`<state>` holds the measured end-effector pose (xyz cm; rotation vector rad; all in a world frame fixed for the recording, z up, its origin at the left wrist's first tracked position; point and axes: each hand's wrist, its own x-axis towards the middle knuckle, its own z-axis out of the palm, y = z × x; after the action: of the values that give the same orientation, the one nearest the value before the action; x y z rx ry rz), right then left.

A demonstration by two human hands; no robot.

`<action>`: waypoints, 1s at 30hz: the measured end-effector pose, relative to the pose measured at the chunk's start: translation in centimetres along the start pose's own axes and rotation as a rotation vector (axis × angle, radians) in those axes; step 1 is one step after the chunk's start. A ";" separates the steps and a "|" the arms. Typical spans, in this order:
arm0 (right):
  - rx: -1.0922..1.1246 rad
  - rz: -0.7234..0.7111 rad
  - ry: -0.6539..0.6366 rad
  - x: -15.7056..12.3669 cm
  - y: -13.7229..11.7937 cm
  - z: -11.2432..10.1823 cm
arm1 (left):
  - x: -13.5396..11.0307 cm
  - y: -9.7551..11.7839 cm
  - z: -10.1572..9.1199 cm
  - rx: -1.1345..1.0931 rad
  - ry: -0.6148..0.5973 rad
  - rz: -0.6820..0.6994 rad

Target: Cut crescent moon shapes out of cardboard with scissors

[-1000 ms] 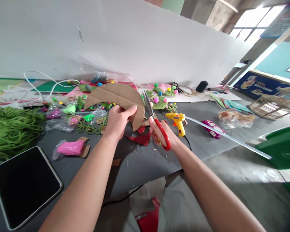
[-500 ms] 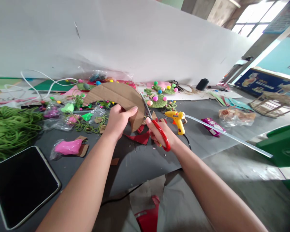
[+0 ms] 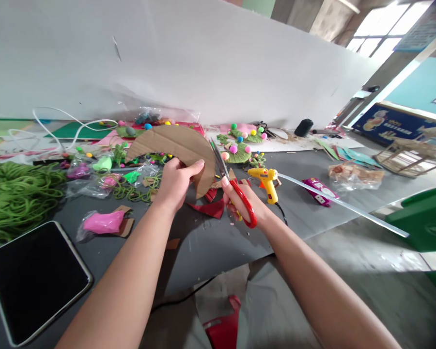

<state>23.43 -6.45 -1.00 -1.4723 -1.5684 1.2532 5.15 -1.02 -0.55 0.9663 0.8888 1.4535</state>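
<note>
My left hand (image 3: 176, 183) is closed on a curved, crescent-shaped piece of brown cardboard (image 3: 174, 145), held up above the dark table (image 3: 203, 242). My right hand (image 3: 245, 203) grips red-handled scissors (image 3: 236, 186). Their blades lie against the right edge of the cardboard, beside my left thumb.
A yellow glue gun (image 3: 267, 182) lies just right of my right hand, with a long clear strip (image 3: 341, 206) beyond it. A dark tablet (image 3: 34, 278) sits near left, green cord (image 3: 18, 194) behind it. Pink clay in a bag (image 3: 103, 223), pompoms, red scraps (image 3: 210, 208) and a green bin (image 3: 425, 218) surround.
The scissors have moved left from clear of the cardboard onto its right edge. My left hand has kept its hold on the cardboard nearly unmoved.
</note>
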 end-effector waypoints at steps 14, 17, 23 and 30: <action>-0.035 0.001 -0.041 -0.1 0.4 0.2 | 0.2 -0.8 -0.5 0.055 0.021 0.042; -0.066 -0.004 -0.040 0.0 0.6 0.3 | 0.2 -0.7 -0.5 0.064 0.015 0.032; -0.186 -0.035 0.030 0.2 0.8 0.7 | 0.1 -0.8 -0.5 0.077 0.011 0.037; -0.173 -0.011 0.116 0.4 1.8 1.3 | 0.2 -1.3 -0.9 0.096 0.018 0.045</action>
<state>22.83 -6.51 -3.12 -1.6119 -1.6377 1.0271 4.82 -0.68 -2.05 1.0511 0.9631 1.4704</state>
